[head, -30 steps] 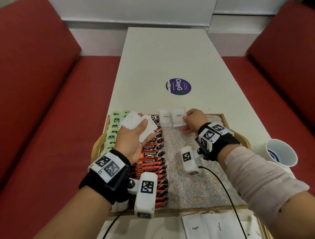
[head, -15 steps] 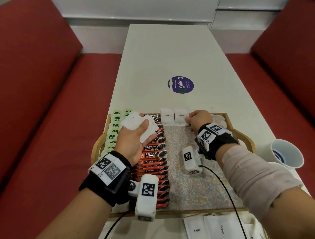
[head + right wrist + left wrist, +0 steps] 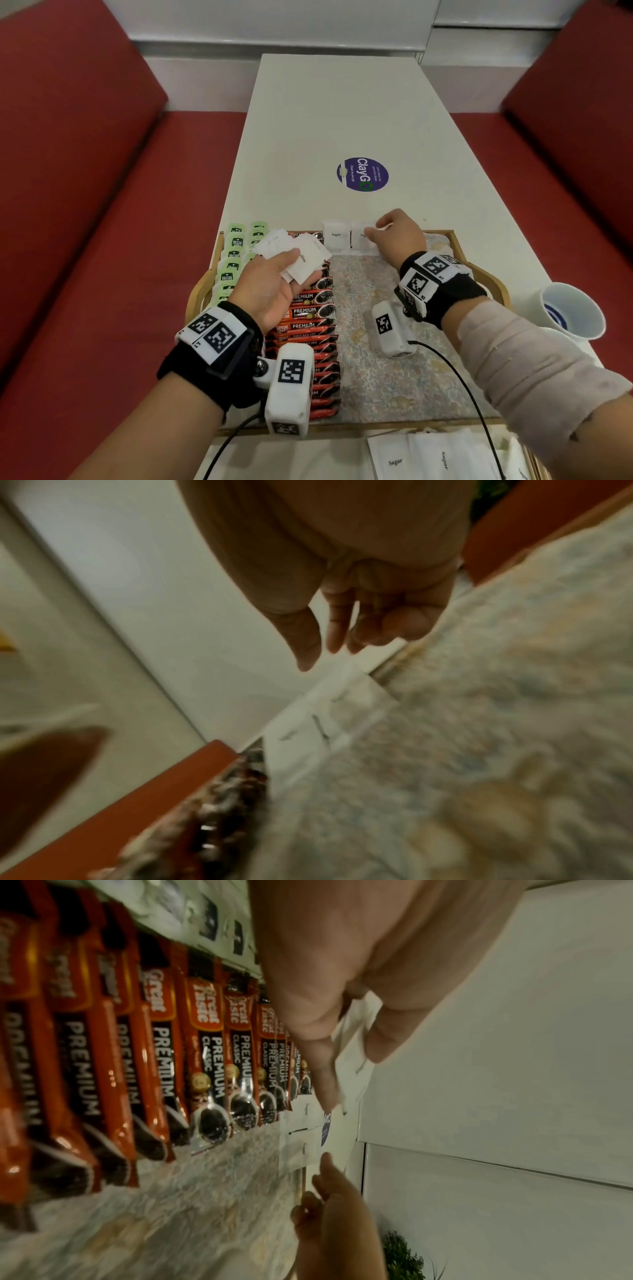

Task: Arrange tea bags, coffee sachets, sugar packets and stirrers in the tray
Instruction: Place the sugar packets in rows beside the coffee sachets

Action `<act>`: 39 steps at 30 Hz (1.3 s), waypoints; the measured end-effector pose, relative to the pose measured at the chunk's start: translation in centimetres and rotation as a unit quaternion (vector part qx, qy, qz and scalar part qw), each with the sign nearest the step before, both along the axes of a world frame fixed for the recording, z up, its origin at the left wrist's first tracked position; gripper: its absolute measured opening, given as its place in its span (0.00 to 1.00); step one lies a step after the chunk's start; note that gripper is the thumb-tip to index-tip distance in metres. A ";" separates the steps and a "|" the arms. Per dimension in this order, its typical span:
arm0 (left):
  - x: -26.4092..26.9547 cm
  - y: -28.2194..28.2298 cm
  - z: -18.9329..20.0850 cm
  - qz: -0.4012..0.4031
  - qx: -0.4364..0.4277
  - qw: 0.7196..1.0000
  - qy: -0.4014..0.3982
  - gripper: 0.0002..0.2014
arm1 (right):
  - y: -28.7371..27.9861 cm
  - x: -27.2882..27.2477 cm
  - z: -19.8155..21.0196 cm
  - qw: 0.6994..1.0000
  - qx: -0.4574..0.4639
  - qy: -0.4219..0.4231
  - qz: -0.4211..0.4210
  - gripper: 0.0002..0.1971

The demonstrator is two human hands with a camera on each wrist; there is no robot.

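A wooden tray (image 3: 440,233) with a floral liner holds a column of green tea bags (image 3: 234,253) at its left and a column of red-black coffee sachets (image 3: 308,311) beside them. Two white sugar packets (image 3: 335,236) lean side by side on the far rim. My left hand (image 3: 287,270) hovers over the sachets, thumb pressing a bundle of sugar packets (image 3: 301,257) against its fingers. My right hand (image 3: 387,233) is at the second leaning packet (image 3: 359,236). Its fingers (image 3: 329,631) hang relaxed and hold nothing. The left wrist view shows the sachets (image 3: 212,1056) and leaning packets (image 3: 306,1112).
A white paper cup (image 3: 572,311) stands on the table right of the tray. More loose sugar packets (image 3: 428,459) lie at the near edge. A purple sticker (image 3: 363,174) marks the white table (image 3: 342,120). Red benches (image 3: 85,240) flank both sides.
My right hand has set the second sugar packet against the far rim beside the first and released it. The left hand and its bundle have stayed in place.
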State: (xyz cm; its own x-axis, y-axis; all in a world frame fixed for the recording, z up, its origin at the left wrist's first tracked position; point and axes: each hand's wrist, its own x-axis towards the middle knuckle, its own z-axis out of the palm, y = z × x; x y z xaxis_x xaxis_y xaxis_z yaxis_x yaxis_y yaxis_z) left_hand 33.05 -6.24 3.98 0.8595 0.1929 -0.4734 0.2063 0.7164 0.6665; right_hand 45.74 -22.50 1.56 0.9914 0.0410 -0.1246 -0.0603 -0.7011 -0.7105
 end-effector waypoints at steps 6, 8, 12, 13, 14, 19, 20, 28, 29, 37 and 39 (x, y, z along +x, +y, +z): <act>-0.2 -0.1 -0.3 -0.036 0.151 0.988 -0.015 0.17 | 1.5 -3.2 3.9 0.959 0.093 0.040 0.266 0.10; -0.3 -0.2 -0.4 -0.054 0.178 0.982 -0.023 0.22 | 1.7 -3.7 4.6 0.951 0.057 0.045 0.300 0.13; -0.4 -0.4 -0.1 -0.037 0.194 0.980 -0.018 0.23 | 1.6 -3.9 5.1 0.952 -0.006 0.028 0.306 0.09; -0.4 -0.4 -0.1 -0.024 0.192 0.981 -0.018 0.22 | 1.5 -3.9 5.1 0.951 -0.015 0.036 0.305 0.08; -0.3 -0.3 0.0 -0.009 0.191 0.982 -0.016 0.20 | 1.3 -3.9 4.9 0.953 -0.012 0.050 0.300 0.06; 0.1 0.1 0.1 0.044 0.194 0.980 -0.012 0.16 | 0.0 -3.2 3.3 0.964 0.147 0.146 0.168 0.09; 0.1 0.2 0.1 0.044 0.192 0.980 -0.015 0.14 | 0.0 -3.0 3.0 0.962 0.172 0.162 0.140 0.09; 0.5 0.0 0.3 0.034 0.188 0.981 -0.032 0.10 | 1.8 -2.0 1.1 0.961 0.182 0.204 0.040 0.12; 0.5 0.0 0.3 0.035 0.188 0.981 -0.033 0.10 | 2.1 -1.7 0.9 0.961 0.183 0.208 0.028 0.12; 0.3 0.0 0.2 0.036 0.189 0.981 -0.036 0.10 | 3.5 -1.5 -0.2 0.971 0.128 0.202 -0.004 0.12; 0.2 -0.1 0.2 0.036 0.191 0.980 -0.036 0.10 | 3.6 -1.3 -0.4 0.967 0.137 0.212 -0.025 0.13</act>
State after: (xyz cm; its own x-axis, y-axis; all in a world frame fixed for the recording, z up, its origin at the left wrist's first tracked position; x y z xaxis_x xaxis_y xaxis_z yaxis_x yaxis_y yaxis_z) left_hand 33.29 -6.30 4.15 0.8658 0.4053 -0.2934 0.1073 0.4225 0.9000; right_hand 44.48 -18.92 1.20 0.8554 0.0841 -0.5111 -0.4154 -0.4781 -0.7739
